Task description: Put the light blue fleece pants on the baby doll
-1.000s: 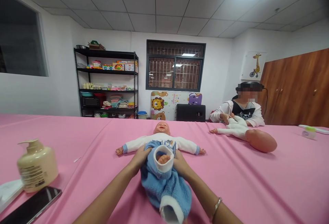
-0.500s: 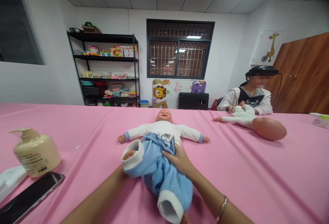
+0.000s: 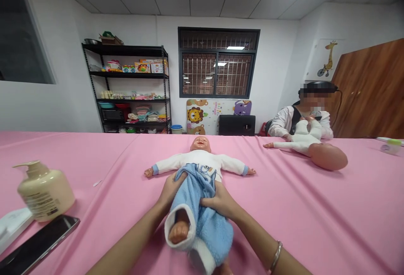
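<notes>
A baby doll [image 3: 200, 144] lies on its back, arms spread, in a white top [image 3: 202, 158] with blue cuffs. Fluffy blue trousers [image 3: 212, 224] with white cuffs are around its legs, and one foot [image 3: 179, 232] shows inside the nearer left cuff. My left hand [image 3: 172, 187] grips the trousers at their left side near the waist, its fingers partly behind the cloth. My right hand [image 3: 219, 199] holds the right side of the trousers, thumb on the front. The other foot partly shows at the bottom edge.
On the pink-covered table [image 3: 284, 207], a pump bottle [image 3: 47, 191], a phone [image 3: 38, 241] and a white object [image 3: 14, 226] are at the left. Across at the right, a person [image 3: 303, 117] handles another doll [image 3: 328, 156]. A shelf [image 3: 126, 74] stands behind.
My left hand has come up from behind the trouser leg to the waist side. The left leg cuff has swung down and inward, showing the foot. The other person's doll has its legs raised more.
</notes>
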`<action>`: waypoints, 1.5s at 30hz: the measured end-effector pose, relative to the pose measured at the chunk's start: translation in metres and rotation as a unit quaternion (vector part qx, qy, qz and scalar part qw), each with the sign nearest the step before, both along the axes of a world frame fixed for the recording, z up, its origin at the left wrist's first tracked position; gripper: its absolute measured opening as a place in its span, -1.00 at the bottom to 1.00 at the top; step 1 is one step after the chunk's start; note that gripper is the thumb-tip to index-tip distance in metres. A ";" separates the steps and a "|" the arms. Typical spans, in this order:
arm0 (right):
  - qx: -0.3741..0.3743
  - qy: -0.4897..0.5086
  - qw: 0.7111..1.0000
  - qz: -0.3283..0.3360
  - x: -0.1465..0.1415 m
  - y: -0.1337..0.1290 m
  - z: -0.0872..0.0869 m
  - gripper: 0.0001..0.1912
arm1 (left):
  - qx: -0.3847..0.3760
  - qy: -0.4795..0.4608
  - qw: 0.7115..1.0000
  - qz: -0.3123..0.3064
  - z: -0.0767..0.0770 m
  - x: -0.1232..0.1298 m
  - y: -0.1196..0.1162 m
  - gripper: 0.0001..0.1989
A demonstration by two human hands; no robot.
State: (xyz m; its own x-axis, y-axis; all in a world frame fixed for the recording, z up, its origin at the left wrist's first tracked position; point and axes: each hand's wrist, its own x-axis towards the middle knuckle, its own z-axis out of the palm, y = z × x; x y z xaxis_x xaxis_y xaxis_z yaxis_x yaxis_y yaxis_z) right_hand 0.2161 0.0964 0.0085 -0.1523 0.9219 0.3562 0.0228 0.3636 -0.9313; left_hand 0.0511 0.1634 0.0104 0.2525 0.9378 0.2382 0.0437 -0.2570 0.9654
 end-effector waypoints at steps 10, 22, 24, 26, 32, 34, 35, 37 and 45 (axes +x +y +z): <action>0.001 0.022 0.997 -0.080 -0.002 0.006 -0.008 -0.57 | -0.004 -0.031 0.999 -0.024 -0.003 0.001 0.003 -0.53; 0.002 0.030 0.992 -0.121 0.000 0.007 -0.007 -0.64 | -0.052 -0.082 0.987 -0.132 0.004 0.003 -0.012 -0.51; 0.006 0.020 0.992 -0.120 0.000 0.007 -0.006 -0.65 | -0.047 -0.073 0.990 -0.110 0.000 0.003 -0.008 -0.54; 0.012 0.007 0.992 -0.121 0.001 0.008 -0.007 -0.68 | -0.030 -0.076 0.994 -0.076 -0.005 0.003 -0.002 -0.54; 0.009 -0.005 0.992 -0.130 0.002 0.010 -0.010 -0.74 | -0.001 -0.075 0.997 -0.019 -0.013 0.003 0.011 -0.50; 0.008 0.004 0.990 -0.139 0.002 0.010 -0.009 -0.73 | 0.002 -0.068 0.998 -0.011 -0.012 0.002 0.012 -0.49; 0.008 0.009 0.989 -0.146 0.002 0.010 -0.009 -0.73 | 0.003 -0.065 0.998 -0.007 -0.011 0.002 0.013 -0.49; 0.005 0.022 0.986 -0.164 0.002 0.010 -0.009 -0.72 | 0.000 -0.061 0.998 0.000 -0.009 0.001 0.014 -0.48; -0.018 0.045 0.972 -0.230 0.005 0.016 -0.019 -0.74 | 0.104 -0.008 0.995 -0.004 -0.016 -0.002 0.018 -0.60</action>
